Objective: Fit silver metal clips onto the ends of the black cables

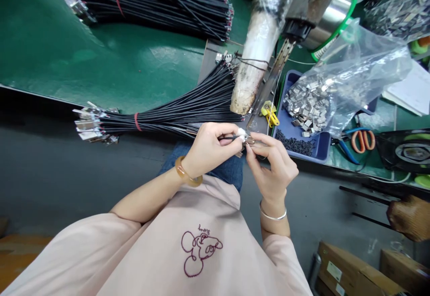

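Note:
My left hand (215, 146) is closed, pinching a black cable near its end, with something white at the fingertips. Right beside it, my right hand (273, 164) is closed on a small metal connector (249, 139) at that end. Whether connector and cable are joined, I cannot tell. A bundle of black cables (174, 110) lies along the bench edge behind my left hand, tied with a red band (137, 122). Metal connectors (89, 125) cap its left ends. Above the hands hangs a plastic-wrapped nozzle (250, 58) beside a metal bar (273, 74).
A blue tray (324, 150) holds metal shells (309, 110) spilling from a clear bag, plus small black pieces (295, 143). Orange-handled scissors (363, 140), a yellow cutter (269, 113) and a wire spool (331, 20) are on the green bench (134, 67). Another cable bundle (161, 7) lies behind.

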